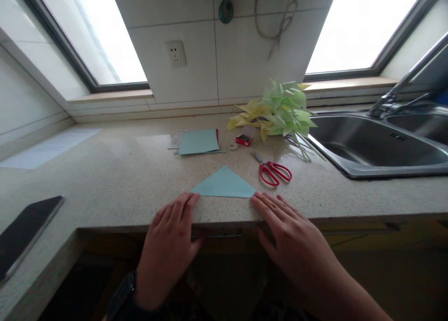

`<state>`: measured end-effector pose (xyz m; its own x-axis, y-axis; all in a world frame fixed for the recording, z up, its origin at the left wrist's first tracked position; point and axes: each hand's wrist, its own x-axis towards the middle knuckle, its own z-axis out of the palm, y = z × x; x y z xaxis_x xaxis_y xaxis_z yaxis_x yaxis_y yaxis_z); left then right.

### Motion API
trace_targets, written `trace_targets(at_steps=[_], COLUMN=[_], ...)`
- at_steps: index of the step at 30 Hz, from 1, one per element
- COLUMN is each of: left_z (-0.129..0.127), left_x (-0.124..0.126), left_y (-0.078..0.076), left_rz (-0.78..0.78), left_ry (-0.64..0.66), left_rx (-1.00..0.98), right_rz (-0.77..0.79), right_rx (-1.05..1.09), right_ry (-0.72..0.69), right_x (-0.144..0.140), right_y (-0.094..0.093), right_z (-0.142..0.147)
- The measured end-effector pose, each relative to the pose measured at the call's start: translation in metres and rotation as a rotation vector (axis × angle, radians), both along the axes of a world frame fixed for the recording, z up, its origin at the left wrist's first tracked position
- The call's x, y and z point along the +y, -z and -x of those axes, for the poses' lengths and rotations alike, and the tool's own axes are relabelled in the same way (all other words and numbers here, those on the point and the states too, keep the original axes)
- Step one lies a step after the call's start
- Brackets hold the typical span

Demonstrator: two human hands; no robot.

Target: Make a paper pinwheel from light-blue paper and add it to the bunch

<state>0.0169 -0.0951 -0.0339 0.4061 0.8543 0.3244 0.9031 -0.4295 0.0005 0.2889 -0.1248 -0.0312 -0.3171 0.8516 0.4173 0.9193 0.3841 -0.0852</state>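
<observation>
Fig.: Blue triangle [224, 184] flat at counter [115, 181] edge. Left hand [168, 246] & right hand [290, 237] open, fingers flat, tips at base corners. Step: creasing fold; next probably needs firm, even pressing.

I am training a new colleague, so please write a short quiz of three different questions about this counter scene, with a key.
1. True or false: the left hand lifts the blue paper triangle off the counter.
2. Which lies closest to the right of the triangle? A) red scissors B) phone C) sink
3. Fill in: the fingertips of the right hand touch the triangle's ____ corner.

Key: 1 false, it lies flat; 2 A; 3 right.
</observation>
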Motion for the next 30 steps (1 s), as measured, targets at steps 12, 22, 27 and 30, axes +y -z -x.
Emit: trace_targets(at_steps=[12,22,27,30], left_z=[-0.007,-0.021,-0.032,-0.032], left_x=[-0.012,-0.068,-0.067,-0.064], left_y=[0.014,0.031,0.043,0.044], left_rz=[-0.068,0.600,1.004,0.993], left_ry=[0.014,0.137,-0.385,-0.461], left_rx=[-0.105,-1.024,-1.701,-1.763], right_rz=[-0.161,-0.279,-0.192,-0.166], right_rx=[0.281,0.377,0.375,0.414], right_ry=[-0.079,-0.191,-0.328,-0.354], right_x=[-0.002,-0.034,-0.050,-0.056], right_y=[0.006,-0.004,0.001,0.005], right_z=[-0.004,0.024,0.044,0.048])
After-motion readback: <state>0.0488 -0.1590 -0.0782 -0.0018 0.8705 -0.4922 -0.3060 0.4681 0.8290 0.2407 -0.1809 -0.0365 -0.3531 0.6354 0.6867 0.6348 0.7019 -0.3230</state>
